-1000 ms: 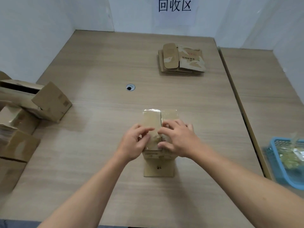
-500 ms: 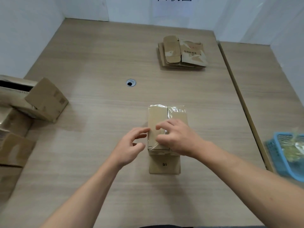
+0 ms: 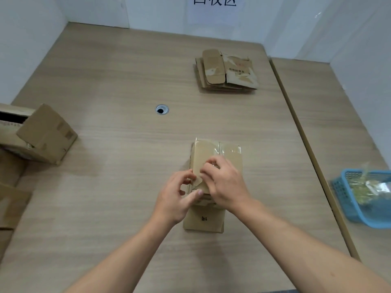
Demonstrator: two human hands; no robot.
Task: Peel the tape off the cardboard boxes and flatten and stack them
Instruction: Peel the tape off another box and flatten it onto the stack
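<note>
Right in front of you, the cardboard box stands on the counter, near its front middle, with one bottom flap lying flat toward you. Clear tape runs glossy over the box's top and far edge, and a corner of it is lifted and curled at the near left of the top, between your hands. Your left hand grips the box at that near left corner, fingers curled against its side and thumb pressed to the near end. Your right hand lies over the top with fingers bent down at the lifted tape; whether it pinches the tape cannot be told. Farther back and to the right, a stack of flattened boxes lies on the counter. A cable hole sits left of centre. Unflattened boxes crowd the left edge. On the adjoining counter to your right, a blue basket holds crumpled clear tape.
</note>
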